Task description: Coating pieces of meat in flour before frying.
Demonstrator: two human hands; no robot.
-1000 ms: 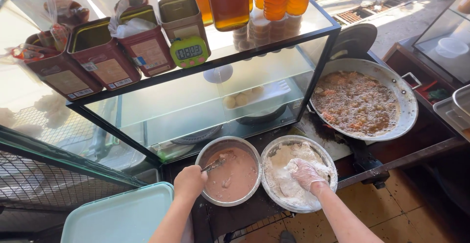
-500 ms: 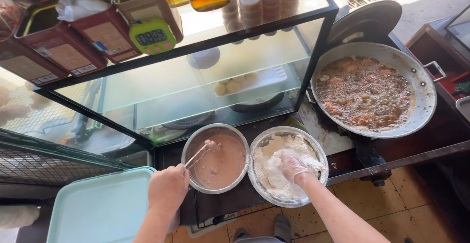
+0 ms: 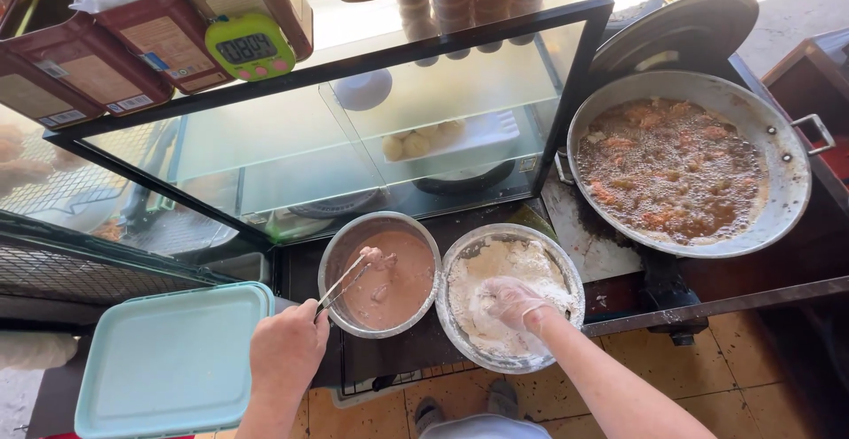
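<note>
Tongs (image 3: 345, 282) now lifted w/ batter piece, left hand (image 3: 287, 346) gripping them, gloved right hand (image 3: 513, 304) cupped in flour bowl (image 3: 460, 258)

Our left hand (image 3: 287, 351) fisted, knuckles up, pinching thin handle, forearm low. Our right hand (image 3: 513, 304) gloved, fingers curled down, forearm angled in from lower right.

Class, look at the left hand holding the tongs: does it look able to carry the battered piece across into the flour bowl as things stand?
Probably yes. The left hand holds tongs over the batter bowl, and the flour bowl sits right beside it, rims nearly touching. Only the gloved right hand resting in the flour takes up some room.
</note>
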